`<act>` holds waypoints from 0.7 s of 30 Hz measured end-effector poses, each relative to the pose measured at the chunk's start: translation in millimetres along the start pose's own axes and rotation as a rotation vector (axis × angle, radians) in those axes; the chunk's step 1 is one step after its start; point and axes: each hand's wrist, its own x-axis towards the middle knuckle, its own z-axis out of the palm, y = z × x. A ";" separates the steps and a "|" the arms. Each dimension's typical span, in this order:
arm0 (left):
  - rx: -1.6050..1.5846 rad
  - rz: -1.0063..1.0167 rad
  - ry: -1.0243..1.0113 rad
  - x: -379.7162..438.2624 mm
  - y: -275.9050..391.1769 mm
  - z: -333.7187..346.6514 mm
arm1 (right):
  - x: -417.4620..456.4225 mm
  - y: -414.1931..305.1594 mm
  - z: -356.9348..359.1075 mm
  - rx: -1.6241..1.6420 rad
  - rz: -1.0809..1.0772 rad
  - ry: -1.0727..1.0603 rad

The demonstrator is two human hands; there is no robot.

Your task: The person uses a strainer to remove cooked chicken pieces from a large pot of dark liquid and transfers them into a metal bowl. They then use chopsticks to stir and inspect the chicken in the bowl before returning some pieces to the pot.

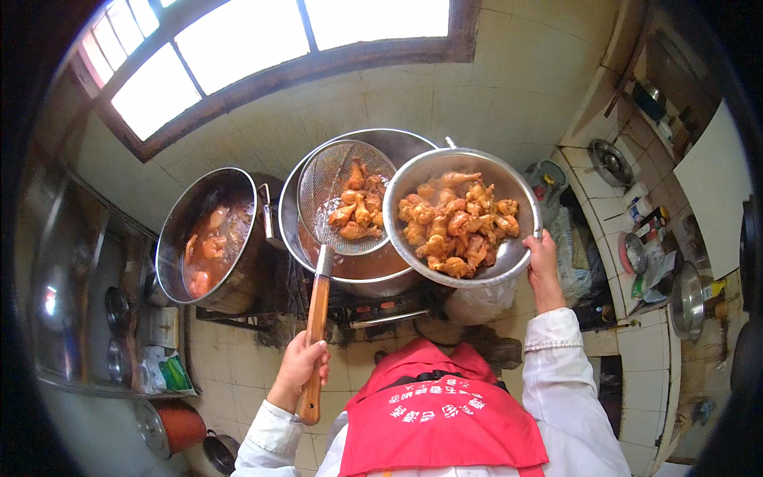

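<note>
My left hand grips the wooden handle of a wire-mesh skimmer. Several browned chicken drumsticks lie in its mesh bowl, which is over a large steel stockpot holding reddish-brown broth. With my right hand I hold the right rim of a stainless steel basin. Heaped inside the basin are many pieces of browned chicken, with steam rising above them. The basin overlaps the right side of the stockpot and sits beside the skimmer.
At left, a second steel pot holds chicken in brown broth. Both pots stand over a gas stove. A tiled counter with bowls and packets runs along the right. Below left are a red bucket and a dark pan.
</note>
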 end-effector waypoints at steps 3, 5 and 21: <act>-0.006 0.003 -0.015 -1.2 2.3 1.6 | 1.4 1.1 -4.0 -0.035 -0.008 0.011; 0.002 -0.005 -0.001 -1.9 4.9 4.5 | 5.3 6.4 -7.7 -0.016 -0.002 0.004; 0.001 -0.001 -0.007 -2.1 6.6 4.5 | 1.2 5.4 -6.1 0.005 -0.009 -0.001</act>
